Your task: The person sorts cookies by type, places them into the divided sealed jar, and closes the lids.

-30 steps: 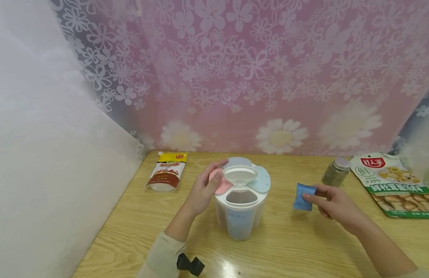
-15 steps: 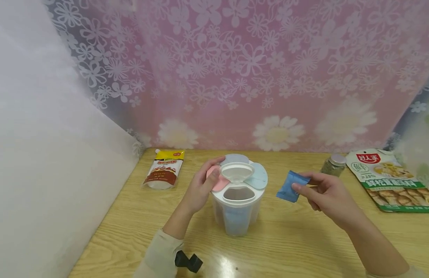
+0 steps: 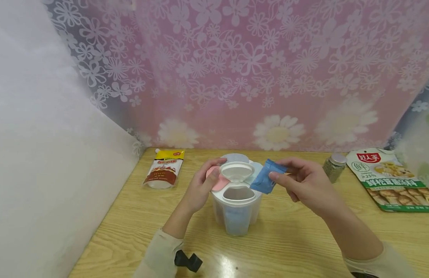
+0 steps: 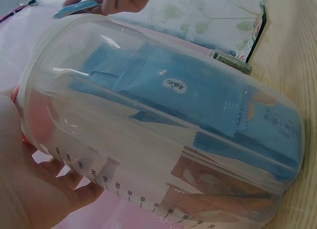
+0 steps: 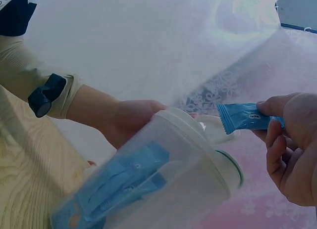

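A clear storage container [image 3: 236,220] with a white top stands upright on the table. Its front flap is raised over an opening, and the other lids are pink, grey and light blue. My left hand [image 3: 200,189] grips the container's left side, thumb over the pink lid [image 3: 219,182]. Between thumb and fingers, my right hand [image 3: 308,185] pinches a blue snack packet [image 3: 266,177] above the light-blue lid, just right of the opening. Through the wall in the left wrist view, several blue packets [image 4: 193,98] fill one compartment and brown packets [image 4: 213,197] lie in another.
A yellow, white and brown pouch [image 3: 165,169] lies at the back left of the table [image 3: 131,231]. On the right are a small jar of dried herbs [image 3: 334,168] and a large green-and-white mushroom bag [image 3: 391,181]. A patterned curtain [image 3: 235,77] hangs behind.
My right hand has carried the blue packet leftward, from beside the container to over its top. The left hand keeps its hold on the container, which stays in place.
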A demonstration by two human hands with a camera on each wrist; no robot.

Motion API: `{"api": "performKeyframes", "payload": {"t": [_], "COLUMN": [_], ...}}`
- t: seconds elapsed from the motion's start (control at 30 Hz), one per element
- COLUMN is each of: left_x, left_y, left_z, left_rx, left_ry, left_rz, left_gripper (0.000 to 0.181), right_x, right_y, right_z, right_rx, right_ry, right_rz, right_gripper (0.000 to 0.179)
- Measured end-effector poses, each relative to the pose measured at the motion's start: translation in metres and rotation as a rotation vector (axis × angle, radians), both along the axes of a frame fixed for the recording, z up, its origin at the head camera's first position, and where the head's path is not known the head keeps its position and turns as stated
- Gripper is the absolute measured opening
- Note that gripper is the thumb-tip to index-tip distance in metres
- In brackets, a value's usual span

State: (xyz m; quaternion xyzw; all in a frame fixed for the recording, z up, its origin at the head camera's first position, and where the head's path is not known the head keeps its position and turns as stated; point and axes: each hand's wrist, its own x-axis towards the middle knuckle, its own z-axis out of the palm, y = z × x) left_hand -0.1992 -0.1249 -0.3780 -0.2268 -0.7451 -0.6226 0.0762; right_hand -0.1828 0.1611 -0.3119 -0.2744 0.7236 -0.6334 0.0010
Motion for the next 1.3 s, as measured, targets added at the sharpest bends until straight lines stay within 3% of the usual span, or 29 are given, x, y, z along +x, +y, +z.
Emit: {"api": "performKeyframes", "payload": {"t": [0.27, 0.57, 0.67, 0.8, 0.9, 1.03, 1.1, 1.2, 1.27, 1.3], "left_x": [0.002, 0.003, 0.002, 0.003, 0.004, 0.005, 0.004, 0.003, 0.003, 0.003], "left_y": [0.004, 0.005, 0.004, 0.005, 0.005, 0.004, 0.004, 0.002, 0.000, 0.000], "left_z": [-0.003, -0.002, -0.001, -0.001, 0.000, 0.000, 0.000, 0.002, 0.003, 0.003], "left_rx": [0.012, -0.006, -0.009, -0.002, 0.003, -0.003, -0.010, -0.013, -0.009, -0.010], "left_ry": [0.008, -0.006, 0.000, 0.004, 0.004, -0.008, -0.014, -0.021, -0.042, -0.051], "left_rz": [-0.007, -0.009, -0.007, -0.012, -0.019, -0.016, -0.007, 0.009, 0.003, -0.003], "left_gripper": [0.041, 0.042, 0.042, 0.041, 0.041, 0.043, 0.042, 0.039, 0.038, 0.039], "right_x": [0.004, 0.005, 0.003, 0.000, -0.003, -0.006, -0.007, -0.007, -0.007, -0.007], "right_y": [-0.028, -0.033, -0.034, -0.034, -0.032, -0.028, -0.026, -0.026, -0.027, -0.028], "right_z": [0.001, -0.011, -0.013, -0.017, -0.018, -0.021, -0.023, -0.025, -0.027, -0.027], "right_rx": [0.105, 0.130, 0.098, 0.032, 0.018, 0.039, 0.037, 0.029, 0.060, 0.089], "right_ry": [0.152, 0.151, 0.200, 0.251, 0.229, 0.183, 0.192, 0.207, 0.181, 0.155], "right_rz": [0.009, 0.086, 0.049, -0.064, -0.057, 0.053, 0.076, 0.060, 0.034, 0.022], "right_gripper": [0.016, 0.015, 0.017, 0.021, 0.027, 0.017, 0.020, 0.022, 0.014, 0.021]}}
